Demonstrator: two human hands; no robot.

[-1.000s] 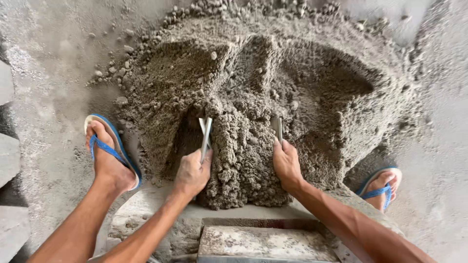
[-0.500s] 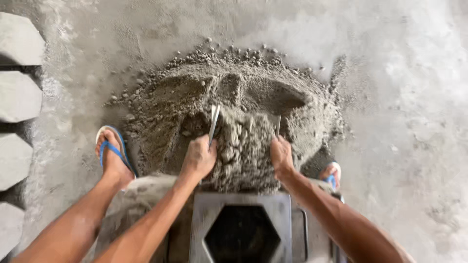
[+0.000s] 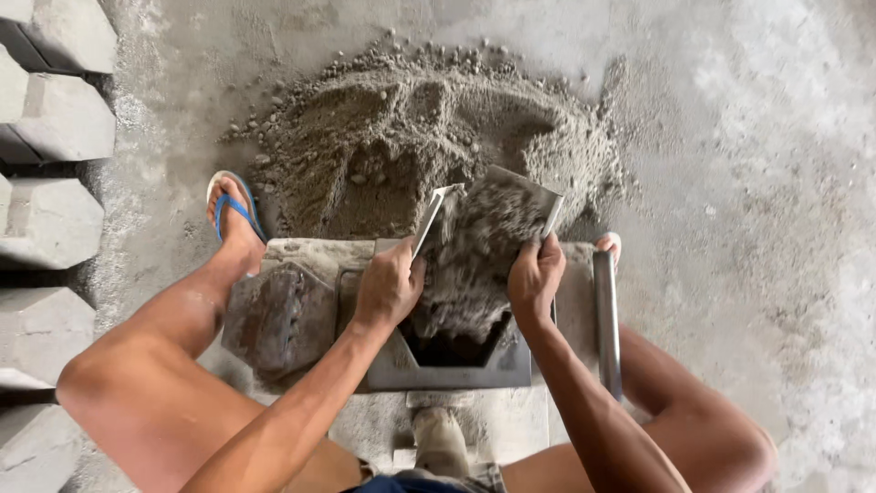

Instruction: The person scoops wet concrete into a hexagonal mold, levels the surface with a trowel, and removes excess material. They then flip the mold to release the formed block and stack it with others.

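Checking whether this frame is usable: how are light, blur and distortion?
Head view: soft, even daylight, faint shadows; the floor at right washes pale; falling mix between left hand and right hand smears slightly; edges bow, wide-angle.

Your concrete floor [image 3: 748, 137] carries a mortar heap [image 3: 411, 128], a steel mould [image 3: 456, 365] and grey blocks [image 3: 55, 137] at left.

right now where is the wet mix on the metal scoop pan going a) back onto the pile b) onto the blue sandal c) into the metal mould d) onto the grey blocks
c: both hands, left hand and right hand, tilt the scoop pan so the grey mix slides into the mould.
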